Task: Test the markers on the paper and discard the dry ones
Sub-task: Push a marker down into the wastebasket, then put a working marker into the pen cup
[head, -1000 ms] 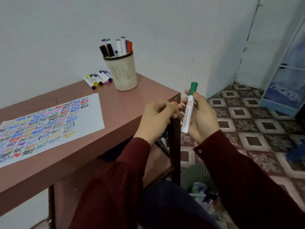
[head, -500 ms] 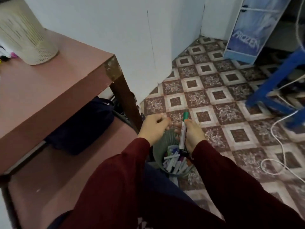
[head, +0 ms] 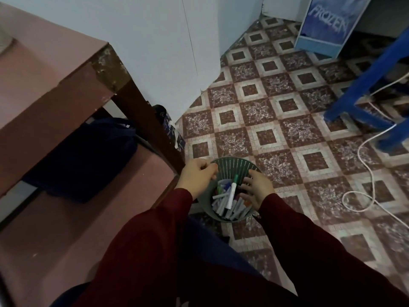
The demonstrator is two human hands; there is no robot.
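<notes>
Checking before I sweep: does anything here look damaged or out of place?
The table corner is chipped and worn. A white cable trails loosely across the floor. Markers sit inside the bin, none visibly spilled.

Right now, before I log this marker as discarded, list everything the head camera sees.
green-capped marker: one, white body, tilted on top of the pile in the basket
discarded markers: many, mixed colours, inside the basket
waste basket: one, green, perforated, on the floor by the table leg
table: one, reddish brown, left
lower shelf: one, reddish brown, under the tabletop
bag: one, dark blue, on the lower shelf
Frozen-printed box: one, blue, upper right
blue frame: one, standing at right
cable: one, white, looping on the floor
tiled floor: brown and cream
left hand: fingers curled, at the basket's left rim
right hand: fingers spread, over the basket, holding nothing
</notes>
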